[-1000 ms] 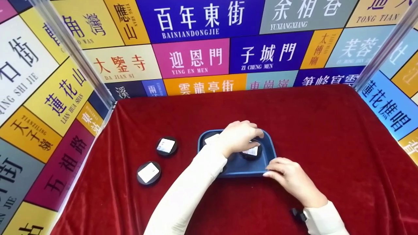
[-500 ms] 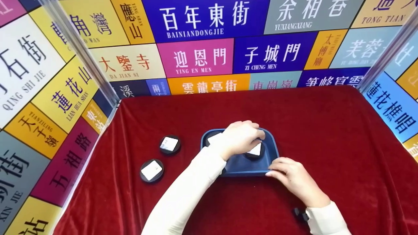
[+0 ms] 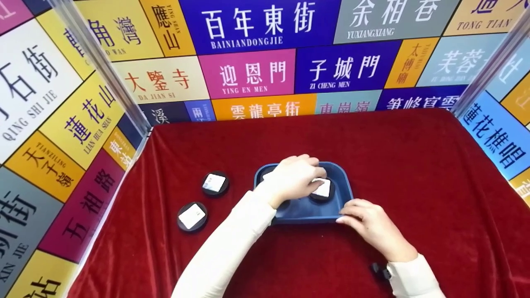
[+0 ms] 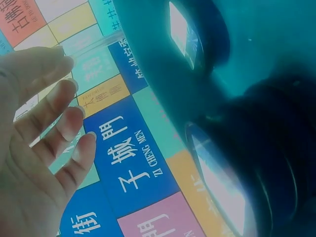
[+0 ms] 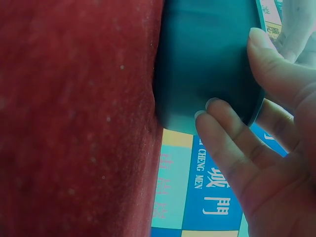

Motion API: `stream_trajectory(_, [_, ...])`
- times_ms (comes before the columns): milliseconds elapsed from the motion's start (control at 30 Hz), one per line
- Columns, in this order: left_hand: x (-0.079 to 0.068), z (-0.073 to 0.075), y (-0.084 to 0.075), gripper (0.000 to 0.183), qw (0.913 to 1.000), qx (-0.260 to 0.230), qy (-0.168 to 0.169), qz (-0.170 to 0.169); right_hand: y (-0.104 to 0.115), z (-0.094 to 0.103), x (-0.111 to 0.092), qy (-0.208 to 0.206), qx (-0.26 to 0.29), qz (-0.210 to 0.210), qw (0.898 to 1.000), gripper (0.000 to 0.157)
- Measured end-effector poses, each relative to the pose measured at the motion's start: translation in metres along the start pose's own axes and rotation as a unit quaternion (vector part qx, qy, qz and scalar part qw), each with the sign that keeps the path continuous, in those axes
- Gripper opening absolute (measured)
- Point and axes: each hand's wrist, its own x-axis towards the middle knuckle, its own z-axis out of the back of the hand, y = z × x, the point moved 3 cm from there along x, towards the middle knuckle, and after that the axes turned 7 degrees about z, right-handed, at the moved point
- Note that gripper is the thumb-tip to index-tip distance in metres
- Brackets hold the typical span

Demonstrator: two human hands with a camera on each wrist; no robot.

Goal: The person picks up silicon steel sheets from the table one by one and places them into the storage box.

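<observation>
Since a second ago my left hand (image 3: 295, 179) has slid back a touch toward the left side of the blue tray (image 3: 345, 194), so the puck with the white label (image 3: 322, 189) on the tray's right side shows more. From the left wrist view the fingers (image 4: 59, 123) look loose and spread, holding nothing. My right hand (image 3: 366, 221) hasn't budged, fingers and thumb pinching the tray's near right corner to steady it. Progress-wise, I'd say roughly halfway: one puck sits clear in the tray, and another seems to sit under my left hand, mostly hidden. Two pucks, (image 3: 215, 183) and (image 3: 192, 216), wait on the red cloth (image 3: 414, 165), well left of the tray.
</observation>
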Motion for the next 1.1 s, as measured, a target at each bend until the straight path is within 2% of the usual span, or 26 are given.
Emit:
stream_trajectory(167, [-0.006, 0.003, 0.003, 0.019, 0.9999, -0.007, -0.003, 0.007, 0.0, 0.0, 0.0, -0.005, 0.0, 0.006, 1.0, 0.021])
stream_trajectory(367, [-0.011, 0.006, 0.007, 0.021, 0.9998, -0.014, -0.003, 0.015, -0.003, 0.0, -0.001, 0.006, 0.001, -0.01, 1.0, 0.017])
stream_trajectory(533, [-0.017, 0.009, 0.013, 0.021, 0.9995, -0.01, -0.005, 0.028, -0.001, -0.001, -0.001, -0.008, -0.005, 0.008, 1.0, 0.02])
stream_trajectory(1100, [-0.034, 0.007, 0.034, 0.02, 0.9981, -0.013, -0.009, 0.06, -0.001, -0.002, -0.001, -0.017, -0.002, 0.009, 1.0, 0.02])
